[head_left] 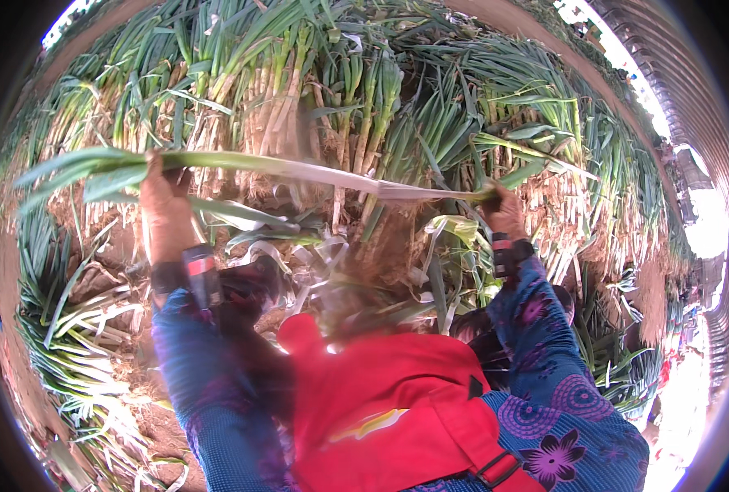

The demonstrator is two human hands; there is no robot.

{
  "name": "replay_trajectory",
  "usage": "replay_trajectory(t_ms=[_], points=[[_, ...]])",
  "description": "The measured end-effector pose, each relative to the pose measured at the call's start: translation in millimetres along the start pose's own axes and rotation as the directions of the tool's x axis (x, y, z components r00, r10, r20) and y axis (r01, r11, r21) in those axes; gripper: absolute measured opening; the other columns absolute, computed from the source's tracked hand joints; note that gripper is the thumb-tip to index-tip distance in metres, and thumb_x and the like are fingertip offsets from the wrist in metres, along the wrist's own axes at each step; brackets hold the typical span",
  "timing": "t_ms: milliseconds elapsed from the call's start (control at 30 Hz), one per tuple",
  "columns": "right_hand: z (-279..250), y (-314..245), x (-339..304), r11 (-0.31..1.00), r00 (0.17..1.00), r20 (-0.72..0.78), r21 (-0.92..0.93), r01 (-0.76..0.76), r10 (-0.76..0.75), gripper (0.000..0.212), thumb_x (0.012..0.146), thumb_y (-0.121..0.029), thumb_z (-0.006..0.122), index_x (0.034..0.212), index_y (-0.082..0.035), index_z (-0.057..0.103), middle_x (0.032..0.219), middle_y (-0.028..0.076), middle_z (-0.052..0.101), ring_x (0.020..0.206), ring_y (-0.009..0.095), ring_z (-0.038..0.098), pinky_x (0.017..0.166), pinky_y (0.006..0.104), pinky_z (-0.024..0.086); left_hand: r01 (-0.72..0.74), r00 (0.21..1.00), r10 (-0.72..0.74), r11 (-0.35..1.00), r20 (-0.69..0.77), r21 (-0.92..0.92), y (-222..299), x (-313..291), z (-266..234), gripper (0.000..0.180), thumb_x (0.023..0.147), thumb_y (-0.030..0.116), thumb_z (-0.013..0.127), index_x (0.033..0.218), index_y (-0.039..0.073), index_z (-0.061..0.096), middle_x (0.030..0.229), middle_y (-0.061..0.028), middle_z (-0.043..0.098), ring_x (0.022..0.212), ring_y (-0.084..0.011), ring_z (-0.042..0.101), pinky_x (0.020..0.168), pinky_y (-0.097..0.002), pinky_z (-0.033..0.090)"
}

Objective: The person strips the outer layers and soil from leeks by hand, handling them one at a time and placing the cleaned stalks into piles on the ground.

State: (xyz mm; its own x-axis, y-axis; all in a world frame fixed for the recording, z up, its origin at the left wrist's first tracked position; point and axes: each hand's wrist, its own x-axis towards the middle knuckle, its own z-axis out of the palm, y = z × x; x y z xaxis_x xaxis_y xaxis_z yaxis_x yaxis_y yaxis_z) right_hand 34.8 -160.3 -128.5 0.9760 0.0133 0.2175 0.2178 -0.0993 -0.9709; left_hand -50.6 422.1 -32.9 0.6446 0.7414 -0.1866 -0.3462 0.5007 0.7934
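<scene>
A long leek [258,161] stretches sideways between my two hands, in front of the standing bundles. My left hand [166,201] is closed round its green upper part, with the leaves fanning out to the left. My right hand [505,215] is closed at the other end, where the pale part narrows; a green leaf [522,175] sticks out past it. Whether that right end is the stalk itself or an outer layer pulled from it, I cannot tell. Motion smears the area below the stalk, and its roots cannot be made out.
Bundles of leeks [278,102] stand upright in a dense row ahead, roots down on brown soil. Loose leeks [85,316] lie to the left. Peeled leaves [454,230] litter the ground before me. A red apron [389,410] covers my lap. Ribbed sheeting [684,82] curves up at far right.
</scene>
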Motion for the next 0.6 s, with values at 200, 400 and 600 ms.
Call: replay_trajectory(t_ms=[200, 400, 600], points=[[-152, 16, 9, 0.984, 0.925, -0.350, 0.142, -0.106, 0.150, 0.015, 0.086, -0.004, 0.058, 0.100, 0.000, 0.062, 0.085, 0.004, 0.064, 0.072, 0.013, 0.061, 0.066, 0.0224, 0.053, 0.037, 0.999, -0.038, 0.997, 0.015, 0.061, 0, 12, -35, 0.024, 0.088, 0.026, 0.066, 0.104, 0.009, 0.058, 0.092, -0.0066, 0.063, 0.087, -0.0200, 0.061, 0.075, -0.0319, 0.052], [-315, -20, -12, 0.859, 0.809, -0.309, 0.054, -0.509, 0.499, 0.023, 0.087, -0.027, 0.060, 0.100, -0.009, 0.064, 0.084, 0.007, 0.066, 0.066, 0.017, 0.060, 0.063, 0.0247, 0.047, 0.017, 0.999, -0.019, 0.995, -0.025, -0.094, 23, 26, -51, 0.019, 0.091, 0.025, 0.062, 0.097, 0.007, 0.060, 0.088, -0.0079, 0.066, 0.081, -0.0202, 0.063, 0.073, -0.0326, 0.053], [-173, -46, 7, 0.361, 0.780, -0.233, -0.785, -0.503, 0.581, 0.041, 0.087, -0.041, 0.060, 0.108, -0.006, 0.062, 0.087, 0.003, 0.061, 0.078, 0.011, 0.057, 0.065, 0.0291, 0.045, 0.108, 0.990, -0.105, 0.994, 0.091, -0.035, -28, -17, 22, 0.029, 0.085, 0.027, 0.070, 0.105, 0.010, 0.057, 0.089, -0.0043, 0.060, 0.084, -0.0178, 0.058, 0.074, -0.0312, 0.050]])
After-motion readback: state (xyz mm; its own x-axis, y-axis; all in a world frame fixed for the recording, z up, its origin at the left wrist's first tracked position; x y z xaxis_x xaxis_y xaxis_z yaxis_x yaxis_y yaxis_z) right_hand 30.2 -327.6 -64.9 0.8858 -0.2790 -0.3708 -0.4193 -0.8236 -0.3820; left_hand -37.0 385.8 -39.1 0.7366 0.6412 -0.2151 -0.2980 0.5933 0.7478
